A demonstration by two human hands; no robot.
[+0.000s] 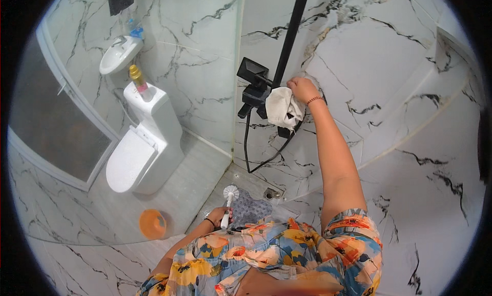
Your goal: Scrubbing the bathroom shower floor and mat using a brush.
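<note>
My left hand (222,217) grips the handle of a white toilet brush (230,196), its round bristle head pointing up and away from me. Ahead and to the right, my right hand (303,89) has its fingers curled at the upper right edge of a crumpled off-white cloth (283,107). The cloth hangs against the black shower fixture (255,94) on the marbled wall and hides part of it. A black riser pipe (291,38) runs upward beside this hand. Below the fixture droops a black shower hose (247,146).
A glass partition (200,84) stands on the left. Beyond it are a white toilet (132,159) with a gold-capped bottle (139,80) on its tank, a small washbasin (121,55) and an orange bucket (152,223). A grey textured mat (250,207) lies near a floor drain (270,194).
</note>
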